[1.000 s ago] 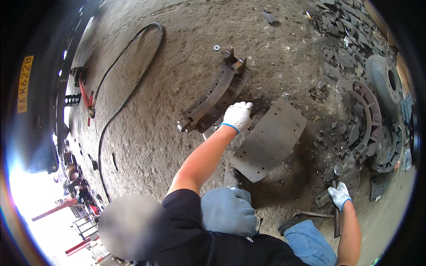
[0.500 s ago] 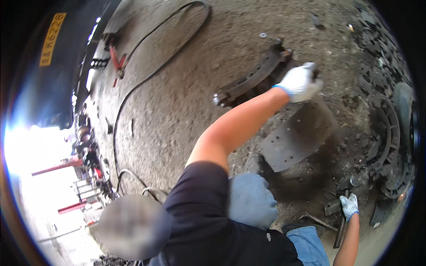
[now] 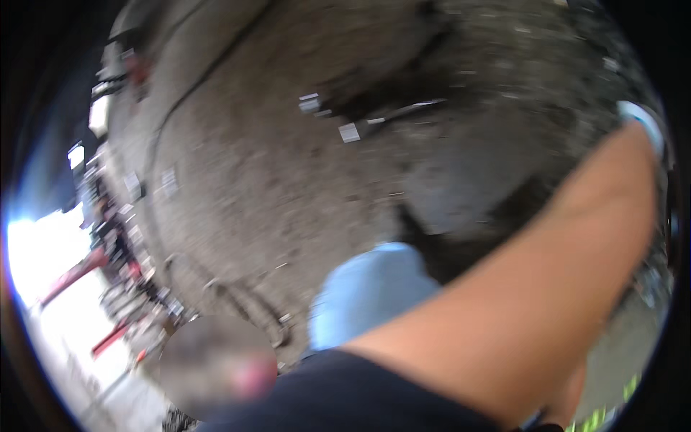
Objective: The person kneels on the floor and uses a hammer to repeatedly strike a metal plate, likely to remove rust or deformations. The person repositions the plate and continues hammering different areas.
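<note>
My left arm reaches across to the far right. Only the pale glove cuff of my left hand (image 3: 640, 122) shows at the picture's edge, and the fingers are out of sight. A strip of my right forearm (image 3: 574, 392) shows low on the right. My right hand is hidden behind the left arm. On the ground, smeared by motion, lie dark curved brake shoes (image 3: 396, 83). Nearer to me is a flat grey metal plate (image 3: 461, 173), close to my bent knee in blue jeans (image 3: 371, 288).
A dark hose (image 3: 205, 75) runs over the dirt floor on the left, near a blurred red tool (image 3: 137, 68). Clutter and red bars (image 3: 75, 273) line the left side. Dark debris (image 3: 612, 65) lies at the far right.
My left hand has swung right from beside the brake shoes to the picture's edge. The view has shifted and blurred. My right hand and the hammer-like tool by it have gone out of sight.
</note>
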A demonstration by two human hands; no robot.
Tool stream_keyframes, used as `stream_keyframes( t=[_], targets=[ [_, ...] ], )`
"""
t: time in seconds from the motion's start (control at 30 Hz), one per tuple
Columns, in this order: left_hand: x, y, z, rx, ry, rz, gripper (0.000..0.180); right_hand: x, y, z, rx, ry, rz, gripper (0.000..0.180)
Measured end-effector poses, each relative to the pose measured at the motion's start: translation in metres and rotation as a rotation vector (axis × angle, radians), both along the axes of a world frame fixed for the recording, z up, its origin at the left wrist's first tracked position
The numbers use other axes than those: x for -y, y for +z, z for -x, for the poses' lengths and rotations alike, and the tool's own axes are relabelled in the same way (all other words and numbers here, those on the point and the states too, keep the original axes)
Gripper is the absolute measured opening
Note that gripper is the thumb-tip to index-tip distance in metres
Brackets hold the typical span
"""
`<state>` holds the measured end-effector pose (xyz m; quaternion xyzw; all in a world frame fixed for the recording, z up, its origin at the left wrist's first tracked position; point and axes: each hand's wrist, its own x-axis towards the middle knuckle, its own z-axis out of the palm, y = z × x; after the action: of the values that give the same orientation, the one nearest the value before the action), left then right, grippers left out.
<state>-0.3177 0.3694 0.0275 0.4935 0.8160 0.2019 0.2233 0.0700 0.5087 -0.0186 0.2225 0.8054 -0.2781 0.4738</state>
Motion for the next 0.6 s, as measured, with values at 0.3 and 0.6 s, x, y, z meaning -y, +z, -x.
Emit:
stream_keyframes(
  t=[0.3, 0.6],
  targets=[
    [0.183, 0.009, -0.021, 0.272, 0.387, -0.151, 0.036, 0.015, 0.023, 0.03, -0.016, 0.034, -0.164, 0.062],
    [0.188, -0.049, -0.03, 0.291, 0.504, -0.132, 0.036, 0.002, 0.022, 0.027, 0.03, 0.045, -0.132, 0.073]
  ],
)
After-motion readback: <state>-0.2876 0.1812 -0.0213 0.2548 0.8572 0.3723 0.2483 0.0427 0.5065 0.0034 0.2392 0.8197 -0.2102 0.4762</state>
